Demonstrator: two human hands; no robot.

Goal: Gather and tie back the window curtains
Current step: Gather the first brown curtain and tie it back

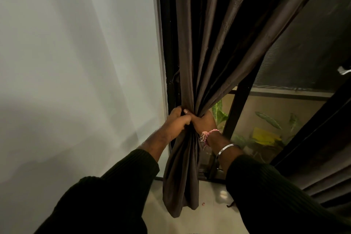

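1. Head view shows the brown curtain (191, 62) bunched into a narrow neck at the window's left edge, beside the white wall (76, 62), its tail hanging to the floor (209, 205).
2. Left hand (177, 121) and right hand (204, 121) meet on that neck, fingers curled tight round the cloth, knuckles touching.
3. No tie-back cord or hook is visible; freeing one hand to find one could let the folds spill out again.
4. Taut upper folds suggest a hard downward pull, which may strain the unseen rail.
5. A second curtain (322, 167) at right hangs loose, not yet gathered.
6. Thread bracelet (209, 134) ends dangle near the cloth and could get caught in a knot.
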